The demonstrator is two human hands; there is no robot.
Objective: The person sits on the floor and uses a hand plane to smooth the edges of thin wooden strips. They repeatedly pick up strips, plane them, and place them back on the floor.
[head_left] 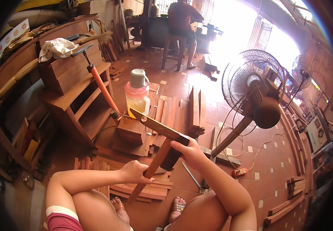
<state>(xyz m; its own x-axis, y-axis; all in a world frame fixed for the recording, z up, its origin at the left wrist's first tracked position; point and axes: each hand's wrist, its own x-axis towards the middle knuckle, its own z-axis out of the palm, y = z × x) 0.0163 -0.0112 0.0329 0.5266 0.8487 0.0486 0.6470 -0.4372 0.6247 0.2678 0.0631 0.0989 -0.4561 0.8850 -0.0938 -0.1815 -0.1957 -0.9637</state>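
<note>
My left hand (135, 172) is closed around a narrow reddish-brown wooden strip (158, 157), which slants up and away from me above my knees. My right hand (189, 151) grips a try square (155, 125) at its dark corner. The square's long blade, with a hole near its tip, points to the far left across the upper end of the strip. Its thick black stock hangs down beside the strip. Whether the square touches the strip all along its edge I cannot tell. Several flat wooden pieces (151, 190) lie on the floor beneath my hands.
Ahead stand a wooden block (131, 129), a pink-lidded jug (136, 96) with an upturned mug, and an orange hand pump (104, 89). To the right are a pedestal fan (253, 84), its cable and an orange power strip (239, 172). Far off, a person (181, 19) sits on a stool.
</note>
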